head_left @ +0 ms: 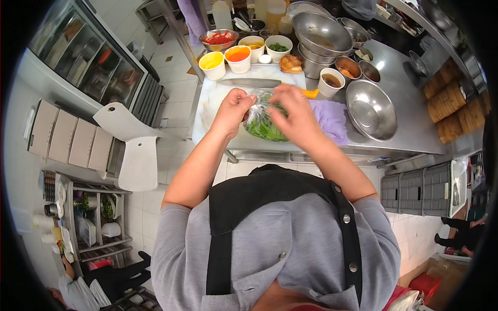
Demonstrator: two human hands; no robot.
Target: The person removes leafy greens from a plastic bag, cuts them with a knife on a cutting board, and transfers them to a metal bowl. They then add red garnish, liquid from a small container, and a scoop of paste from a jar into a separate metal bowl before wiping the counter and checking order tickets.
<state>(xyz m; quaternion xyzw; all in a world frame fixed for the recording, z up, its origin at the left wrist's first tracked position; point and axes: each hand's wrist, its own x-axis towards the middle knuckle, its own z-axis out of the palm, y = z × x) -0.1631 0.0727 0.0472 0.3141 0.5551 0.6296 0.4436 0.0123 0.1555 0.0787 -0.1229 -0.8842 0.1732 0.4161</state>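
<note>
While I watch: both hands pinch one bag.
Left hand [232,110]: gripping clear bag of greens [262,123].
Right hand [293,115]: clamped on it, knife [249,82] at twelve o'clock.

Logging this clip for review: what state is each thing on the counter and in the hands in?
Clear plastic bag: holds leafy greens, top pinched by both hands.
Left hand: fingers closed on the bag top.
Right hand: fingers closed on the bag top.
Knife: lying flat on the white cutting board, untouched.
Large steel bowl: upright, empty.
White cup: upright, filled with brown sauce.
</note>
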